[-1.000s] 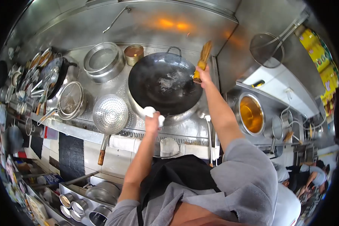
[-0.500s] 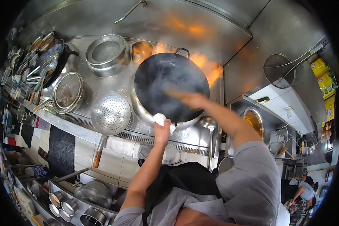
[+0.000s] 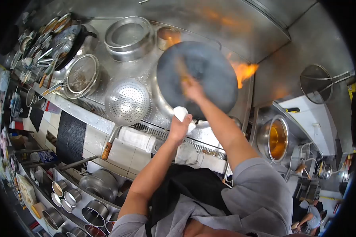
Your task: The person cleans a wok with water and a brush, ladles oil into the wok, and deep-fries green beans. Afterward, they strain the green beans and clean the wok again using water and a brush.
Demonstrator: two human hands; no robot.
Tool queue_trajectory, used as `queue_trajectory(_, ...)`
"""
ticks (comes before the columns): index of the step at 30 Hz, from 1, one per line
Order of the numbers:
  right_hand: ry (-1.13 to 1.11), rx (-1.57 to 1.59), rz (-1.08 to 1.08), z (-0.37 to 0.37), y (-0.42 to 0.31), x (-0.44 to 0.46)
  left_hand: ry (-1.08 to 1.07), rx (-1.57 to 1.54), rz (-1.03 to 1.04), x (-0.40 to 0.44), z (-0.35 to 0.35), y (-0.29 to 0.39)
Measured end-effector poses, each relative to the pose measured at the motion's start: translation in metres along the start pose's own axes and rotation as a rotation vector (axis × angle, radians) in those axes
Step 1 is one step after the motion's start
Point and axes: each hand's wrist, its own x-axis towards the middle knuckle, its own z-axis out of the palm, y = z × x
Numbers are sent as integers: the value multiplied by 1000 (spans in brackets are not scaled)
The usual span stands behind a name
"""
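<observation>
The big black wok (image 3: pixel 213 79) stands over the burner at centre, its inside blurred and hazy. My left hand (image 3: pixel 180 128) is closed around a folded white cloth (image 3: pixel 181 113) at the wok's near rim. The wok's near handle is hidden there, so whether the hand grips it through the cloth cannot be seen. Reaching over the wok, my right hand (image 3: pixel 193 90) grips a tan, brush-like tool (image 3: pixel 182 69). Motion smears the tool, and its tip points away from me toward the far side of the wok.
Flames (image 3: pixel 244 73) rise beside the wok's right edge. Left of it are a perforated ladle (image 3: pixel 127 102), a metal pot (image 3: pixel 129 53) and a mesh strainer (image 3: pixel 82 76). A bowl of amber liquid (image 3: pixel 278 138) stands at right. Another person (image 3: pixel 310 217) is at lower right.
My view has shifted, and the wok now appears higher and further right. My right hand and the tan tool have swung from pointing left to pointing away. My left hand keeps the cloth at the rim.
</observation>
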Motion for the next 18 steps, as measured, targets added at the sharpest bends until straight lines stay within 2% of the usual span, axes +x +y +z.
queue_trajectory(2,-228,-115,-129,-14,-3,-35,38,67,-65,2,-2,1)
queue_trajectory(3,-378,-165,-73,-59,-10,-49,24,64,-59,4,1,4)
queue_trajectory(4,-345,-345,-175,-86,59,-26,24,70,-51,3,3,8)
queue_trajectory(5,-267,-688,-204,-143,113,4,26,77,-44,1,3,10)
queue_trajectory(6,-103,-505,335,-219,20,-20,30,83,-40,-1,2,11)
queue_trajectory(7,-45,-800,338,-262,27,2,23,84,-33,0,-1,14)
queue_trajectory(8,250,-847,412,-290,63,41,-3,89,-26,4,-2,17)
queue_trajectory(9,249,-855,413,-293,60,43,-27,97,-34,1,-4,13)
queue_trajectory(11,640,-580,465,-293,52,50,-28,77,-33,1,-6,8)
queue_trajectory(13,557,-414,376,-224,78,63,-32,68,-79,-1,-8,15)
queue_trajectory(15,292,-511,260,-107,119,76,-53,66,-112,-3,-11,19)
queue_trajectory(16,143,-598,175,-63,83,45,-77,64,-139,-1,-12,21)
queue_trajectory(17,43,-310,148,-33,17,4,-75,55,-109,5,-13,11)
queue_trajectory(18,-230,75,300,-33,-46,-33,-76,56,-105,7,-12,11)
